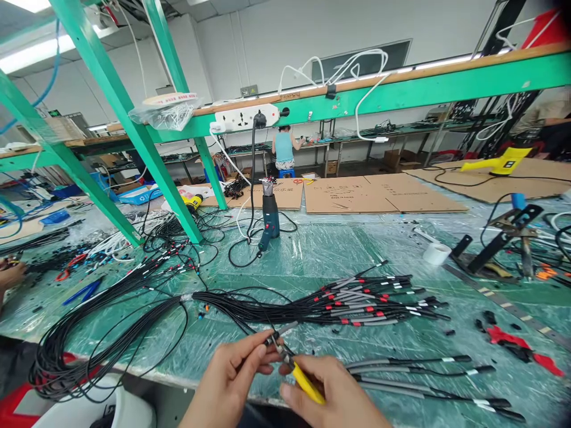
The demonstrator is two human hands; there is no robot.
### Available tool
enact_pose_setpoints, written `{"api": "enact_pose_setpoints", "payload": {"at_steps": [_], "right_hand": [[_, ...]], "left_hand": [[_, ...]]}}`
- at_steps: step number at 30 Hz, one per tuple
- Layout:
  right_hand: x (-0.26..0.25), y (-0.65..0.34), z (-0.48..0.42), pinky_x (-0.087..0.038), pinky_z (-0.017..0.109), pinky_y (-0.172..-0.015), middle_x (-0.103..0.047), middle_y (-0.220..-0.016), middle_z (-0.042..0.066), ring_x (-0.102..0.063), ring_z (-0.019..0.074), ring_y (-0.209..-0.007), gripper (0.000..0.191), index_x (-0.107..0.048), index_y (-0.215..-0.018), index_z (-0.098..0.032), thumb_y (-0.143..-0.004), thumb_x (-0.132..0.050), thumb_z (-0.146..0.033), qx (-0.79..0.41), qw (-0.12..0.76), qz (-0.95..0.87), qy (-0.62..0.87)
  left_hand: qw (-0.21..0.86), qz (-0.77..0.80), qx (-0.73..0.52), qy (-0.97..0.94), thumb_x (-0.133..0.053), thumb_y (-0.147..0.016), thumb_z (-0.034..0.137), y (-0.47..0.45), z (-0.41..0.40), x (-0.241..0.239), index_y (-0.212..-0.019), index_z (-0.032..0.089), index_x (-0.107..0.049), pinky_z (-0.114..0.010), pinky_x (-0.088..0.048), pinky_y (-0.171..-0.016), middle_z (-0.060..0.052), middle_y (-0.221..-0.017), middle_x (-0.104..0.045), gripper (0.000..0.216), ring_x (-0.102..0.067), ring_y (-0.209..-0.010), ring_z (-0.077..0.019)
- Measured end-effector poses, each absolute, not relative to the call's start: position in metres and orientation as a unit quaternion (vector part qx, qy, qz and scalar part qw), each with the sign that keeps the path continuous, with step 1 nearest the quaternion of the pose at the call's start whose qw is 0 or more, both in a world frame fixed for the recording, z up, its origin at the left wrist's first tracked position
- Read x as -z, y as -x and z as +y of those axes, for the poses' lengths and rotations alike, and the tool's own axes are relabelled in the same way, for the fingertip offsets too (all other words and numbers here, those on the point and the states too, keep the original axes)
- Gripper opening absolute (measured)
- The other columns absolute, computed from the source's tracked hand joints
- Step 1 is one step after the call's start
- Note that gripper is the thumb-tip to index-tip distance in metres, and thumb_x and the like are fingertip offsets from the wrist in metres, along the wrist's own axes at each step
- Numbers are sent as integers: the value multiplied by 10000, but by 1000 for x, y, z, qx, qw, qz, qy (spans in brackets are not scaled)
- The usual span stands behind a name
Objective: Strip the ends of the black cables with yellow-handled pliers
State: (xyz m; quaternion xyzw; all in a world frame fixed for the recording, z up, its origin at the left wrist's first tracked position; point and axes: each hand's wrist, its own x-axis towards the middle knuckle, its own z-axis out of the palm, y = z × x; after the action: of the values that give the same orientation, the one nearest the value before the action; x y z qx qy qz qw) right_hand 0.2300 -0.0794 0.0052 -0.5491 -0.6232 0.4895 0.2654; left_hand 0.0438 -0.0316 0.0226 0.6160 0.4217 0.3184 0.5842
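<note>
Near the front edge of the table, my left hand [238,368] pinches a thin black cable [270,339] between thumb and fingers. My right hand [323,386] is wrapped round yellow-handled cutting pliers [307,381], whose metal jaws meet the cable just at my left fingertips. Whether the jaws are fully closed is too small to tell. Just beyond my hands lies a big bundle of black cables [276,310], its right ends fitted with grey sleeves and red and white bands. Several separate grey-sleeved cables [401,368] lie to the right of my right hand.
A heat gun [270,217] stands upright behind the bundle. Blue-handled pliers [84,291] and red-handled scissors [71,266] lie left. At right are a white tape roll [436,254], a metal clamp fixture [504,244] and red scraps [521,348]. Below the left edge stands a white bucket [102,407]. Another person's hand [12,273] shows far left.
</note>
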Motion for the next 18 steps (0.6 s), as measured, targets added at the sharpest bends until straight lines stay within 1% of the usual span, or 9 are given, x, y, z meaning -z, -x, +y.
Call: {"api": "enact_pose_setpoints", "payload": {"at_steps": [2, 3, 5, 7, 9, 12, 14, 16, 18], "right_hand": [[0, -228, -81, -437, 311, -691, -628, -837, 43, -572, 205, -753, 231, -642, -963, -188, -871, -524, -363, -335, 265, -677, 600], [3, -227, -82, -450, 345, -753, -648, -931, 65, -590, 234, -835, 250, -638, -1060, -200, -875, -514, -315, -267, 266, -693, 614], [9, -227, -82, -448, 416, -852, -638, -1091, 100, -591, 286, -976, 387, -573, -1251, -221, -872, -499, -254, -171, 268, -717, 620], [11, -227, -82, -448, 444, -866, -629, -1129, 119, -590, 307, -1005, 445, -541, -1307, -213, -866, -486, -219, -135, 260, -730, 618], [10, -228, -82, -459, 412, -821, -643, -1082, 109, -608, 284, -947, 400, -574, -1256, -206, -869, -470, -201, -168, 255, -727, 615], [2, -229, -80, -439, 319, -702, -652, -864, 53, -597, 213, -766, 209, -655, -993, -199, -888, -494, -281, -299, 264, -687, 607], [-1, -229, -80, -407, 274, -616, -592, -716, 10, -543, 165, -637, 256, -646, -933, -187, -888, -518, -404, -447, 282, -634, 565], [-2, -228, -79, -377, 246, -551, -519, -637, -23, -485, 132, -550, 380, -626, -979, -166, -878, -507, -512, -585, 292, -573, 493], [-1, -226, -80, -361, 240, -546, -494, -630, -31, -460, 124, -544, 407, -610, -981, -162, -868, -501, -538, -603, 301, -564, 477]], "left_hand": [[584, 426, -320, -613, -606, -877, 513, -44, -30, -23, -1211, 236, -704, -313, -610, -824, -64, -1141, -760, 444, -731, -1007, -263], [585, 428, -320, -610, -609, -873, 516, -43, -30, -23, -1208, 229, -705, -315, -611, -824, -66, -1136, -762, 452, -733, -999, -263], [589, 432, -316, -605, -617, -865, 521, -43, -29, -23, -1199, 211, -710, -319, -612, -824, -73, -1111, -771, 466, -739, -977, -263], [591, 435, -313, -603, -616, -867, 514, -43, -29, -24, -1186, 200, -718, -324, -610, -826, -76, -1085, -779, 459, -741, -968, -266], [593, 432, -308, -606, -609, -882, 486, -43, -29, -25, -1185, 206, -719, -329, -607, -827, -73, -1084, -780, 428, -738, -977, -269], [597, 423, -306, -608, -601, -895, 455, -42, -30, -26, -1187, 223, -719, -337, -604, -830, -71, -1089, -778, 391, -734, -986, -271], [603, 418, -313, -603, -606, -891, 455, -40, -30, -25, -1174, 227, -727, -341, -602, -836, -75, -1082, -780, 384, -737, -978, -272], [607, 411, -317, -601, -610, -890, 448, -39, -31, -24, -1169, 230, -730, -340, -599, -845, -78, -1086, -779, 374, -736, -985, -272], [602, 410, -331, -600, -617, -889, 438, -39, -31, -21, -1165, 233, -732, -327, -597, -850, -75, -1076, -782, 363, -738, -981, -264]]}}
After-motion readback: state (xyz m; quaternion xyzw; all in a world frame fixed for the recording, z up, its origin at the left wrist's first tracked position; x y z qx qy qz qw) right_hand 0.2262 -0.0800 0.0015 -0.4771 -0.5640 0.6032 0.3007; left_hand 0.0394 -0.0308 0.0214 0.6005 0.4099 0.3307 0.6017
